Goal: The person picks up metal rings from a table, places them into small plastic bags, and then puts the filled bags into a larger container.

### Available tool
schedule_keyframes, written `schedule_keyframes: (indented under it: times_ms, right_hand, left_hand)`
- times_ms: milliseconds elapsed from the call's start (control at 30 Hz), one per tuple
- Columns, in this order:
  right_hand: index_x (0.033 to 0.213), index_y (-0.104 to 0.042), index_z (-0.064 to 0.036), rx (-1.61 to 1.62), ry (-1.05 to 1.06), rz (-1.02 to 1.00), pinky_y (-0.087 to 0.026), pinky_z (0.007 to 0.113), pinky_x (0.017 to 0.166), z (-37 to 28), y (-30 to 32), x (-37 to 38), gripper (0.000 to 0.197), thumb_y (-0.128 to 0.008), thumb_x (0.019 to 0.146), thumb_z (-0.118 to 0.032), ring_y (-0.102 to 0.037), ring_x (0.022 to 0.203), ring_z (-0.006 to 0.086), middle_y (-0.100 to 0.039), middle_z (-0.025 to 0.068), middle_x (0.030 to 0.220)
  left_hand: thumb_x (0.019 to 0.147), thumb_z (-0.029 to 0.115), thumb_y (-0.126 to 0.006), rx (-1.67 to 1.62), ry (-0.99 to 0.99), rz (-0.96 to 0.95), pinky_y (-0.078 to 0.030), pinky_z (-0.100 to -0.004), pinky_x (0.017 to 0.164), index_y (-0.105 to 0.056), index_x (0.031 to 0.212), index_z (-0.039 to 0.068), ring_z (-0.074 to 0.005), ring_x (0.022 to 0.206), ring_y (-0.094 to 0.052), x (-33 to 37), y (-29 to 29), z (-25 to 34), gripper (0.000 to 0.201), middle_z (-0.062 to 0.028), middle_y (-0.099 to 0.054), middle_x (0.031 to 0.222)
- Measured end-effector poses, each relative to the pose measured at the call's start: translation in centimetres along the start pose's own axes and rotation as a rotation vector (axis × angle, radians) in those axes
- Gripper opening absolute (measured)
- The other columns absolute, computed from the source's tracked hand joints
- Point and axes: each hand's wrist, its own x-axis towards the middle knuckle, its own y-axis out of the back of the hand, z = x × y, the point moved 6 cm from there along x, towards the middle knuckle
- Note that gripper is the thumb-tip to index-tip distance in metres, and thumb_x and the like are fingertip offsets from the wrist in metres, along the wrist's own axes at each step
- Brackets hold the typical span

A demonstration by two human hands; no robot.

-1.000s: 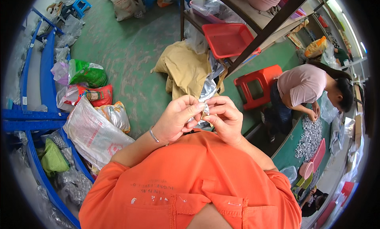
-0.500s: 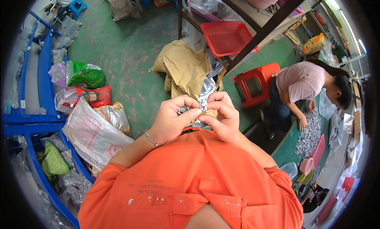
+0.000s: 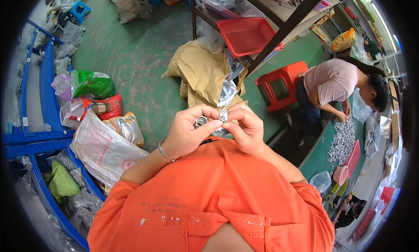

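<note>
In front of my chest, a small shiny silver metal piece is pinched between the fingertips of both hands; its exact kind is too small to tell. My left hand grips it from the left, thumb against forefinger. Silver rings also sit in the curled fingers of that hand. From the right, my right hand holds the same piece between thumb and fingers. Just beyond the fingertips lies a tan sack with silvery sheeting at its side.
Stuffed bags and blue racks stand at left. A red tray rests on a shelf ahead, near a red stool. At right, a co-worker bends over a green table bearing piled metal rings.
My hands keep their pinch on the metal piece, which is turned slightly. The co-worker's hands have come together above the pile of rings. The whole view has shifted a little.
</note>
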Motion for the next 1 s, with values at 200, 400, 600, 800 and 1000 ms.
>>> schedule_keyframes:
  times_ms: [200, 400, 600, 800, 1000]
  right_hand:
    - [0.082, -0.059, -0.0009, -0.027, 0.045, -0.015, -0.043, 0.026, 0.063, 0.0, -0.1, -0.2, 0.009, -0.063, 0.076, 0.004, -0.053, 0.071, 0.0163, -0.056, 0.0080, 0.080]
    - [0.083, -0.058, -0.0013, -0.014, 0.017, -0.015, -0.042, 0.026, 0.062, 0.1, -0.1, -0.6, 0.009, -0.063, 0.076, 0.004, -0.053, 0.070, 0.0157, -0.056, 0.0077, 0.080]
    - [0.085, -0.058, -0.0011, -0.007, 0.010, -0.013, -0.042, 0.026, 0.063, 0.1, 0.0, -1.0, 0.011, -0.064, 0.076, 0.002, -0.053, 0.070, 0.0154, -0.056, 0.0081, 0.082]
    - [0.087, -0.056, 0.0005, 0.276, -0.146, 0.002, -0.043, 0.026, 0.066, 0.9, 0.0, -1.8, 0.008, -0.061, 0.081, 0.001, -0.053, 0.077, 0.0135, -0.056, 0.0100, 0.092]
    - [0.092, -0.045, -0.0041, 0.822, -0.241, 0.069, -0.049, 0.026, 0.076, 1.1, -0.3, -1.1, 0.026, -0.060, 0.077, 0.011, -0.057, 0.088, 0.0155, -0.054, 0.0160, 0.106]
  left_hand:
    - [0.081, 0.003, -0.061, 0.139, -0.159, -0.025, -0.038, -0.0200, 0.063, -0.058, 0.084, 0.001, -0.0063, 0.070, -0.049, 0.0, -0.1, 0.3, 0.004, -0.0006, -0.055, 0.079]
    - [0.080, 0.003, -0.061, 0.190, -0.203, -0.026, -0.040, -0.0222, 0.064, -0.057, 0.082, 0.001, -0.0101, 0.071, -0.051, -0.2, -0.2, 0.7, 0.005, -0.0034, -0.056, 0.079]
    - [0.079, 0.001, -0.062, 0.283, -0.266, -0.016, -0.042, -0.0243, 0.065, -0.056, 0.081, 0.001, -0.0137, 0.071, -0.054, -0.4, -0.4, 1.0, 0.006, -0.0058, -0.056, 0.078]
    - [0.078, 0.001, -0.062, 0.306, -0.274, -0.033, -0.042, -0.0242, 0.065, -0.057, 0.079, 0.001, -0.0143, 0.071, -0.054, -0.7, -0.9, 1.2, 0.006, -0.0056, -0.056, 0.076]
    - [0.080, -0.003, -0.058, 0.028, -0.031, 0.000, -0.042, -0.0231, 0.063, -0.047, 0.105, 0.003, -0.0127, 0.072, -0.053, -0.8, -0.1, -0.9, 0.028, -0.0052, -0.056, 0.088]
